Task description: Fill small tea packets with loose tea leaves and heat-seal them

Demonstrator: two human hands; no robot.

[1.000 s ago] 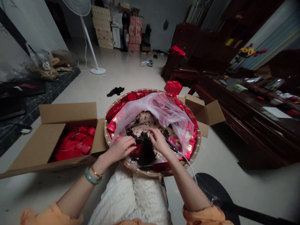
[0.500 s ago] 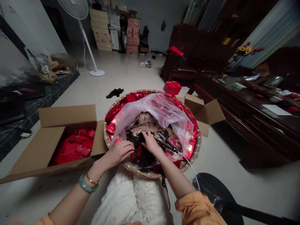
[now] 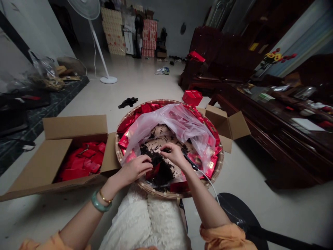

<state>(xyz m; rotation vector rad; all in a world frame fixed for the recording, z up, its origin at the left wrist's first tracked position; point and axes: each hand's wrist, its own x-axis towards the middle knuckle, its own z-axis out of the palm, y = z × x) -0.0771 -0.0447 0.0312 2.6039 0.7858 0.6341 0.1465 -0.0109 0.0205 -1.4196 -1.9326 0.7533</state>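
A round woven basket [image 3: 217,166] rests on my lap, holding red foil packets [image 3: 130,123], a clear plastic bag [image 3: 179,121] and a pile of dark loose tea leaves [image 3: 162,170]. My left hand [image 3: 135,168] is closed on a small red packet [image 3: 153,171] at the basket's near edge. My right hand [image 3: 174,154] hovers over the tea pile with fingers pinched on a little tea. A dark corded tool [image 3: 189,161] lies in the basket just right of that hand.
An open cardboard box [image 3: 49,159] full of red packets sits at my left. A smaller open box [image 3: 229,126] stands behind the basket on the right. A dark wooden cabinet [image 3: 273,139] runs along the right. A standing fan [image 3: 104,74] and stacked cartons are farther back.
My right hand dipped down into the tea pile, then lifted back over it with pinched fingers. My left hand stayed on the red packet.
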